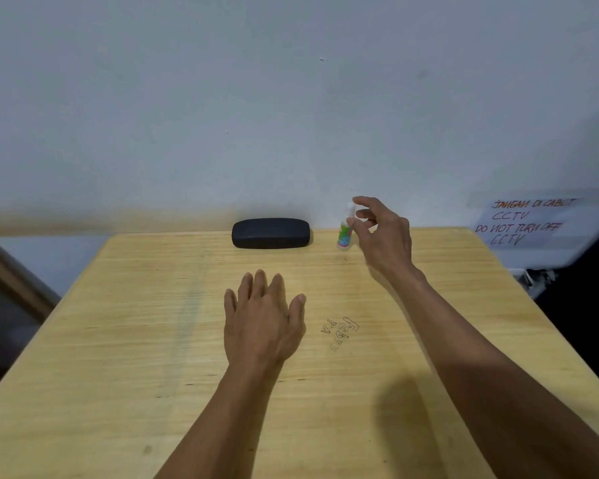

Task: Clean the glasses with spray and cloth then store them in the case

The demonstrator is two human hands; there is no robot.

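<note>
A closed black glasses case (270, 233) lies at the far edge of the wooden table (135, 323). To its right a small white spray bottle (344, 236) with a colourful label stands upright. My right hand (382, 236) hovers just right of the bottle, fingers spread and loosely curved; the index fingertip is by the cap and the thumb tip is at the bottle's side, not closed round it. My left hand (261, 316) rests flat on the table's middle, fingers straight, holding nothing. I see no glasses and no cloth.
A pale wall rises right behind the table. A handwritten paper sign (529, 221) hangs at the right. Pen scribbles (341, 331) mark the tabletop beside my left hand. A chair or frame (11, 281) stands off the left edge.
</note>
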